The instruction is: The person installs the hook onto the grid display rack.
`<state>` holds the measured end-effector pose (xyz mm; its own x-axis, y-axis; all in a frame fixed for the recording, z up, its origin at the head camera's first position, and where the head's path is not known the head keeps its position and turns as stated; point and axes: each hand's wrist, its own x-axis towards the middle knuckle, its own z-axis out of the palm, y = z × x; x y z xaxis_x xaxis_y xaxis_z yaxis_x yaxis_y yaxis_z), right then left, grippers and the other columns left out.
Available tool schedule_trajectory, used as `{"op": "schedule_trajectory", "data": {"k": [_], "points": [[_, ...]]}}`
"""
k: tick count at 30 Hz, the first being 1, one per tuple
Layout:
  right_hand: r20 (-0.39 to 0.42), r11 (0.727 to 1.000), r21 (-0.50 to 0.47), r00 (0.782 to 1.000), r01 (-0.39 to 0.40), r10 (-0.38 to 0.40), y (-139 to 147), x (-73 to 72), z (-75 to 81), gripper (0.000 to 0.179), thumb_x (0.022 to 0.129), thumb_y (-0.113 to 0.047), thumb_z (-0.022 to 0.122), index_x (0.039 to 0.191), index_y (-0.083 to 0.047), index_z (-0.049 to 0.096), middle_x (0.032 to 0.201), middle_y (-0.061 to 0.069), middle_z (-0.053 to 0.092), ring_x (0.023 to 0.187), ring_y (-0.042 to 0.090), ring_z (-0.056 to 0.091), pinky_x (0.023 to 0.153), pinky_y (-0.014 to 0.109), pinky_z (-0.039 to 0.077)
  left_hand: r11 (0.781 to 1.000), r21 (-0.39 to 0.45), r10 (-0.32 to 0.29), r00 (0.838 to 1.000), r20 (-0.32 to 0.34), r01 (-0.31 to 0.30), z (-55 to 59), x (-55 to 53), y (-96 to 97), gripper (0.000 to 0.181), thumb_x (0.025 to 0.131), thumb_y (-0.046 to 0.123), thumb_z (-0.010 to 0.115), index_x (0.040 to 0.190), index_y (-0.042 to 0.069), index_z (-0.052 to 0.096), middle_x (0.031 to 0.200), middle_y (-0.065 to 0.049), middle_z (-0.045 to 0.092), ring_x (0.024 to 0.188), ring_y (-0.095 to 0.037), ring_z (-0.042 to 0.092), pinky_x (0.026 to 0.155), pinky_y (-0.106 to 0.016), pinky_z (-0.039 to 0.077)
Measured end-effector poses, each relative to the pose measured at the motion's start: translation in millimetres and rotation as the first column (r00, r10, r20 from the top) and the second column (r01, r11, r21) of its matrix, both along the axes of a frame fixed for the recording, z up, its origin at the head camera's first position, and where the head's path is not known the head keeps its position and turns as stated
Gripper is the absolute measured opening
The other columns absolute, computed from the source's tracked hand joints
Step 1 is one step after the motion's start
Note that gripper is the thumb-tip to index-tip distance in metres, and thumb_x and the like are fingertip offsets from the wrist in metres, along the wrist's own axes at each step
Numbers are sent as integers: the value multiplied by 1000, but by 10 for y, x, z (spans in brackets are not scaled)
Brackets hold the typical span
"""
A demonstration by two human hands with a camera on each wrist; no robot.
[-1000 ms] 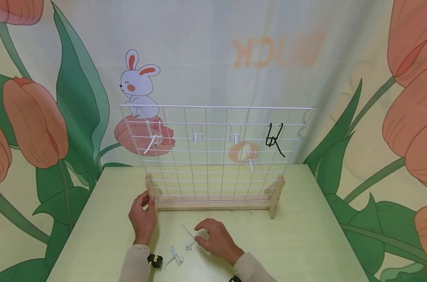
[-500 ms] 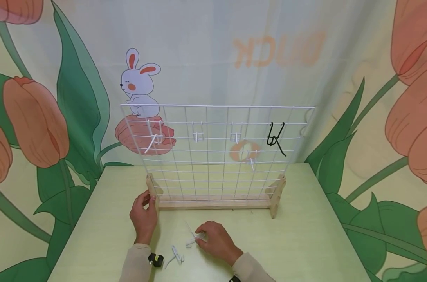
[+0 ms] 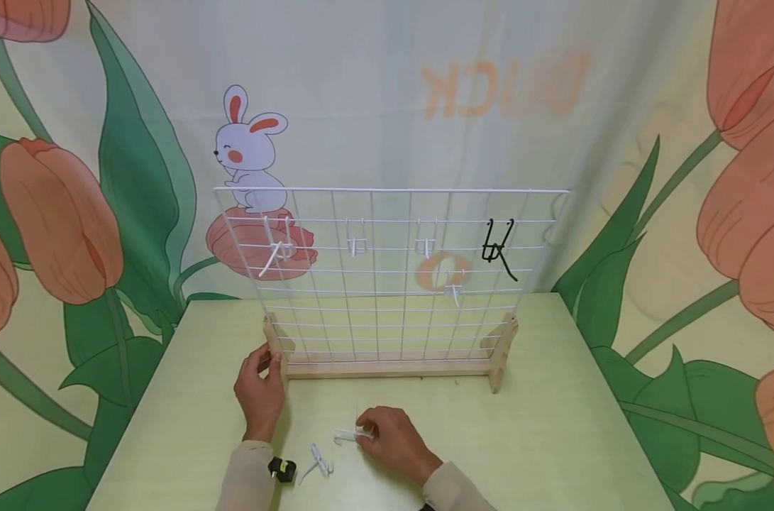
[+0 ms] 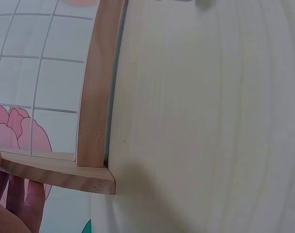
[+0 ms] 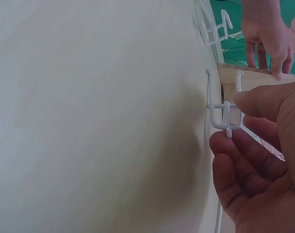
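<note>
Low over the table, my right hand [image 3: 396, 441] pinches a white wire grid hook [image 5: 213, 111] between thumb and fingers. Its two bent prongs point away from the palm in the right wrist view. A second white hook [image 3: 321, 463] lies on the table to the left of that hand. My left hand [image 3: 259, 394] grips the left wooden foot [image 4: 60, 175] of the stand, thumb on one side and fingers on the other. The white wire grid panel [image 3: 372, 270] stands upright in this wooden base.
White hooks [image 3: 277, 248] hang on the grid at left, in the middle and lower right. A black hook [image 3: 498, 245] hangs at upper right. The right wooden foot [image 3: 504, 355] stands on the table [image 3: 565, 426], before a printed curtain [image 3: 361, 92].
My right hand has closed its thumb and fingers on the nearer white hook and turned it, so its arm now points away. The left hand stays on the wooden foot.
</note>
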<state>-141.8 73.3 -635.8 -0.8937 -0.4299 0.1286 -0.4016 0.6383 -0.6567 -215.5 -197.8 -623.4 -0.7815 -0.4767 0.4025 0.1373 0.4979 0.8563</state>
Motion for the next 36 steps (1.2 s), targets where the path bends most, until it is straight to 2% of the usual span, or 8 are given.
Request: {"op": "schedule_trajectory", "data": {"k": [5, 11, 18, 23, 26, 31, 36], "points": [[20, 999, -34, 1000, -7, 8, -14, 22, -34, 15, 93, -18, 82, 106, -13, 78, 80, -14, 70, 68, -9, 56, 66, 13, 51, 1000, -5, 0, 1000, 5, 0, -1, -1, 2, 30, 101, 13, 73, 130, 5, 71, 114, -18, 74, 103, -36, 74, 73, 8, 40], [-7, 999, -34, 1000, 1, -1, -64, 68, -55, 15, 93, -20, 82, 106, -16, 78, 72, -19, 69, 63, -12, 56, 73, 16, 55, 1000, -8, 6, 1000, -1, -6, -10, -2, 3, 30, 100, 13, 74, 129, 6, 72, 113, -19, 74, 102, -35, 74, 73, 6, 41], [-14, 999, -17, 999, 32, -32, -133, 107, -39, 15, 92, -24, 82, 104, -17, 78, 70, -20, 71, 61, -16, 55, 89, 32, 62, 1000, -11, 5, 1000, -5, -5, -16, 3, 2, 29, 101, 13, 73, 129, 7, 72, 114, -17, 74, 102, -34, 74, 73, 7, 40], [14, 999, -34, 999, 36, -36, -135, 124, -15, 16, 94, -24, 81, 106, -15, 78, 72, -18, 74, 62, -17, 58, 85, 27, 62, 1000, -6, 0, 1000, -12, 0, -14, 6, 3, 29, 100, 13, 73, 129, 6, 72, 113, -18, 74, 102, -35, 74, 73, 6, 41], [11, 998, -59, 999, 34, -34, -108, 125, 8, 15, 94, -22, 80, 106, -13, 78, 73, -17, 75, 63, -15, 59, 80, 22, 60, 1000, -9, 0, 1000, -9, 0, -19, -1, 0, 29, 101, 13, 74, 129, 6, 72, 113, -17, 74, 102, -35, 74, 73, 6, 41], [-39, 996, -77, 998, 41, -44, -49, 102, 36, 12, 93, -18, 81, 104, -13, 78, 76, -14, 72, 66, -8, 59, 69, 16, 55, 1000, -10, 1, 1000, -12, -2, -15, 1, -1, 29, 100, 12, 74, 129, 6, 72, 113, -17, 74, 101, -35, 74, 73, 7, 40], [-123, 998, 3, 991, 56, -56, -6, 82, 37, 17, 90, -21, 84, 105, -15, 79, 92, -8, 75, 84, 5, 65, 78, 23, 56, 1000, -10, -1, 1000, -9, 1, -14, 1, 3, 29, 101, 12, 73, 129, 6, 72, 114, -17, 74, 102, -34, 74, 73, 7, 40]]}}
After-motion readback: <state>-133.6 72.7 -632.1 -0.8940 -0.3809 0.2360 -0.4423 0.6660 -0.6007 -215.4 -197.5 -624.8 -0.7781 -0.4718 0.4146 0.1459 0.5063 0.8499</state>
